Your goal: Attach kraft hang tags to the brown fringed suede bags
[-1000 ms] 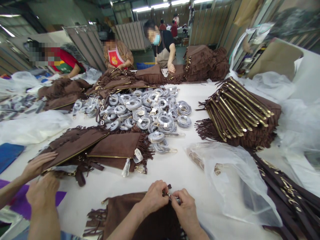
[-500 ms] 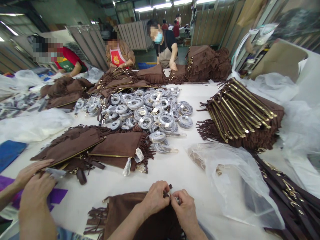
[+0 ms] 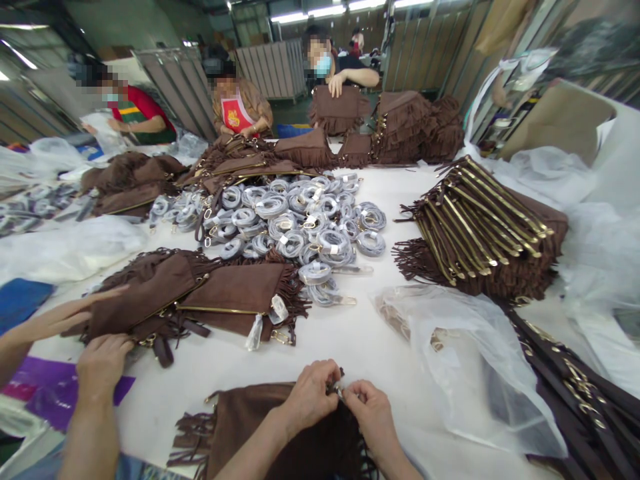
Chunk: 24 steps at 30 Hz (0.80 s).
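A brown suede fringed bag [image 3: 260,433] lies at the near table edge under my forearms. My left hand [image 3: 311,395] and my right hand [image 3: 371,415] meet at its top right corner. Both are closed in a pinch on a small metal fitting [image 3: 337,390] of the bag; the fitting is mostly hidden by my fingers. Dark fringe hangs below my right hand.
A co-worker's two hands [image 3: 100,363] at the left touch fringed bags [image 3: 200,293] on the white table [image 3: 350,340]. A heap of wrapped coiled straps [image 3: 295,223] fills the middle. Stacked bags [image 3: 480,227] and plastic bags [image 3: 475,360] sit right. Other people work at the far side.
My hands stay pinched at the bag's corner. The co-worker's hands at left shifted over the bags. A far worker lifted a brown bag upright.
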Each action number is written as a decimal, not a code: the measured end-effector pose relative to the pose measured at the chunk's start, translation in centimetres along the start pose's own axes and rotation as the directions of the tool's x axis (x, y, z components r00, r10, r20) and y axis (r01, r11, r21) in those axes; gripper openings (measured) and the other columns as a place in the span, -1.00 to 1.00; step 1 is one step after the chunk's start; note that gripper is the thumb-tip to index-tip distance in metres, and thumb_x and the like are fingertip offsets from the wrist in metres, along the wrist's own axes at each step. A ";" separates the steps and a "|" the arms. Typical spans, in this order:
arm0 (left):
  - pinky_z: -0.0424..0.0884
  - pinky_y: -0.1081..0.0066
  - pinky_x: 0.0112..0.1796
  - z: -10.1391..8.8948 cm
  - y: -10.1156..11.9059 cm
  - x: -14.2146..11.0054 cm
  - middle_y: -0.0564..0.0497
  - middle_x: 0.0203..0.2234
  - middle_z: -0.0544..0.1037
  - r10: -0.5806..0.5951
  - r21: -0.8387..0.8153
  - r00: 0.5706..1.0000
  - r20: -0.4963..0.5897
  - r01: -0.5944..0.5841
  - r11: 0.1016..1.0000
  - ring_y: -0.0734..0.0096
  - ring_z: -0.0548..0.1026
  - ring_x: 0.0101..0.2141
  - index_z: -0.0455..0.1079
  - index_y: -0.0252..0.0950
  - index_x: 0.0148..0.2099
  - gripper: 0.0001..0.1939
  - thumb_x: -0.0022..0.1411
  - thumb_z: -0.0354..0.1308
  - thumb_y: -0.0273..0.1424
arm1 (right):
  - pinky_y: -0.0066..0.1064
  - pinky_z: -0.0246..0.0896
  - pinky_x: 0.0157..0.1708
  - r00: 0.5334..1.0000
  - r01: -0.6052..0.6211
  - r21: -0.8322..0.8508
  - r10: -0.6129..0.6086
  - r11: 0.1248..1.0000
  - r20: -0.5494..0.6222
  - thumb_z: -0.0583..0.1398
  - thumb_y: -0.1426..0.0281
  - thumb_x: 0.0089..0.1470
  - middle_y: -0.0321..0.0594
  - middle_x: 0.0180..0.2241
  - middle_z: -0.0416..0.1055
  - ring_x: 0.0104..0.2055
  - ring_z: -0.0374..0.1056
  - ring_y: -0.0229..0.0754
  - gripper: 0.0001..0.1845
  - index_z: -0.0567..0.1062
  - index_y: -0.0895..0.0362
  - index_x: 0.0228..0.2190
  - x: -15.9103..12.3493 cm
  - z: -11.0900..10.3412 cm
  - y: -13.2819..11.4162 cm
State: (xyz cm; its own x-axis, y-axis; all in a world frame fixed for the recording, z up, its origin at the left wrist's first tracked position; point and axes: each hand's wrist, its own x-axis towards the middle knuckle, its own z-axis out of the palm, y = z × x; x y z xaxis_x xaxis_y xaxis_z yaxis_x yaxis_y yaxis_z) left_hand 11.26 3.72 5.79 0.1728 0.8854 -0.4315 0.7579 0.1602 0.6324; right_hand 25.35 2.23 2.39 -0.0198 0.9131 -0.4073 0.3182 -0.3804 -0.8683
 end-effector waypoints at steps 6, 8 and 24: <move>0.17 0.47 -0.33 -0.1 0.0 -0.2 0.11 -0.46 0.37 -0.018 0.007 1.000 0.003 0.018 1.000 0.43 0.30 -0.38 0.23 -0.24 -0.37 -0.78 -0.18 -0.01 -0.54 | -0.43 -0.08 -0.57 1.000 -0.026 0.024 0.026 0.999 -0.007 0.10 0.24 -0.30 -0.41 -0.74 0.09 -0.62 0.03 -0.25 -0.78 0.30 0.09 -0.76 0.4 0.2 -0.1; 0.18 0.47 -0.32 -0.2 0.1 -0.2 0.11 -0.46 0.37 -0.009 0.012 1.000 0.006 0.009 1.000 0.43 0.30 -0.37 0.23 -0.23 -0.36 -0.77 -0.17 -0.01 -0.55 | -0.43 -0.08 -0.57 1.000 -0.022 0.032 0.023 0.999 -0.016 0.11 0.24 -0.30 -0.41 -0.75 0.09 -0.63 0.03 -0.25 -0.78 0.30 0.09 -0.77 0.4 0.2 -0.2; 0.15 0.38 -0.25 0.7 0.8 -0.4 0.03 -0.41 0.40 -0.072 0.119 0.996 -0.052 0.078 0.990 0.35 0.30 -0.31 0.20 -0.26 -0.40 -0.87 -0.06 -0.05 -0.56 | -0.43 0.00 -0.57 1.000 -0.004 0.049 0.006 0.999 -0.030 0.12 0.15 -0.21 -0.40 -0.73 0.10 -0.62 0.06 -0.23 -0.69 0.35 0.10 -0.74 0.4 0.5 0.7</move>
State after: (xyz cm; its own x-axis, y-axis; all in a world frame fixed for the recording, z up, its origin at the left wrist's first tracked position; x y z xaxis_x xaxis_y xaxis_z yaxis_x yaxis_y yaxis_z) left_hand 12.27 3.16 6.01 0.0851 0.8930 -0.4420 0.8386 0.1754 0.5157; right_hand 25.05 2.23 1.53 0.0100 0.9149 -0.4035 0.2715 -0.3908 -0.8795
